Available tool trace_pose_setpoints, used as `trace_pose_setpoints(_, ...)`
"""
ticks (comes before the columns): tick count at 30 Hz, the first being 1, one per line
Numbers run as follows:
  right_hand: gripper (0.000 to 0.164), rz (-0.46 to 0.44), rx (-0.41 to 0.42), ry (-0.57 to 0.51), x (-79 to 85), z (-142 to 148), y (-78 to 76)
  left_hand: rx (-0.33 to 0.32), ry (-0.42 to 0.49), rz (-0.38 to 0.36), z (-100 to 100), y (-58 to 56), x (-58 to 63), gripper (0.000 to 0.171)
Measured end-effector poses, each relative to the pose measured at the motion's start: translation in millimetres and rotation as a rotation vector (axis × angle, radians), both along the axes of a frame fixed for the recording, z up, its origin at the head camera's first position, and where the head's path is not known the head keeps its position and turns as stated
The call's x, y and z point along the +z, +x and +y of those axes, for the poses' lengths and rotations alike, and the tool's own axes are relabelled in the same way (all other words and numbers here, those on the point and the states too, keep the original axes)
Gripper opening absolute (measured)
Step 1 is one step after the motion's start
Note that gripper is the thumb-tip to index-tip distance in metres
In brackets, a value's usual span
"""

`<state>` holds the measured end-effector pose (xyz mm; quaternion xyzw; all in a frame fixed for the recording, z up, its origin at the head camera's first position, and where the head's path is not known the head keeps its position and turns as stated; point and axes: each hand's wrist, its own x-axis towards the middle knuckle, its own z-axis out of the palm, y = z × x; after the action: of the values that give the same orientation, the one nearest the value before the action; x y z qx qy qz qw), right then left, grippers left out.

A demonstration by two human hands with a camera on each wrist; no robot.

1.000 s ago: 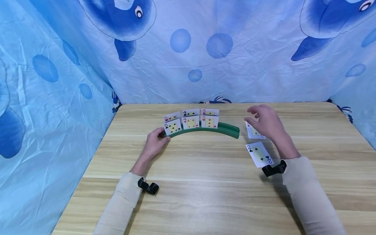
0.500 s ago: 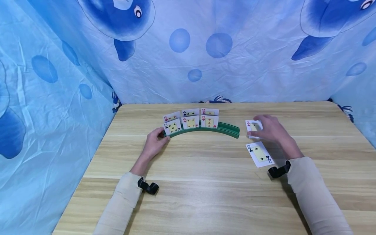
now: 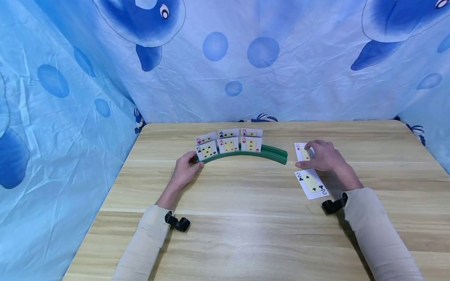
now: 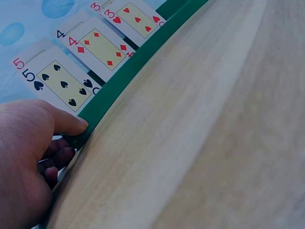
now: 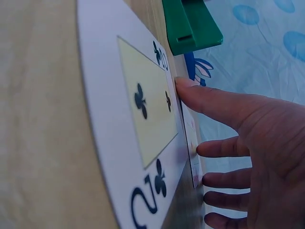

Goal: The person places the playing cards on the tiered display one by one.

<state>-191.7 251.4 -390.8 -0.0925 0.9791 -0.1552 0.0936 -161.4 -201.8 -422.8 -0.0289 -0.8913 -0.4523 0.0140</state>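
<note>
My left hand [image 3: 184, 170] pinches the left end of a curved green card holder [image 3: 270, 152], with the thumb on its front rail in the left wrist view. Upright in its back row are a five of hearts, a four of spades and a three of diamonds. The front row has a five of spades [image 4: 63, 88], a four of diamonds [image 4: 97, 47] and a three of hearts [image 4: 135, 20]. My right hand [image 3: 325, 156] is over a two of diamonds [image 3: 301, 151] lying flat, index fingertip on it and thumb by its near edge. Fingers look fairly straight.
A two of clubs [image 3: 312, 183] lies face up and slanted on the wooden table [image 3: 242, 226], just nearer than the two of diamonds. The holder's right part bears no cards. A blue dolphin-print curtain [image 3: 299, 89] hangs behind the table and along the left side.
My right hand has come down and slightly right from above the two of diamonds, and its index finger now touches that card. My left hand stays on the holder.
</note>
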Motion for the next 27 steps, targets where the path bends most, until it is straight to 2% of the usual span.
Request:
trace_pose_setpoints(7,0.075,0.02,0.011,0.023,1.4,-1.4,-1.1,0.004,0.002,0.003,-2.1,-0.6,-0.6,0.046)
trace_pose_setpoints(16,0.079,-0.037,0.005,0.024,5.9,0.3,-1.7,0.001,0.006,0.011,-1.0,-0.3,1.3,0.046)
trace_pose_setpoints(27,0.074,-0.024,0.008,0.012,5.6,1.9,-4.5,-0.003,0.001,0.008,-0.4,0.7,2.1,0.046)
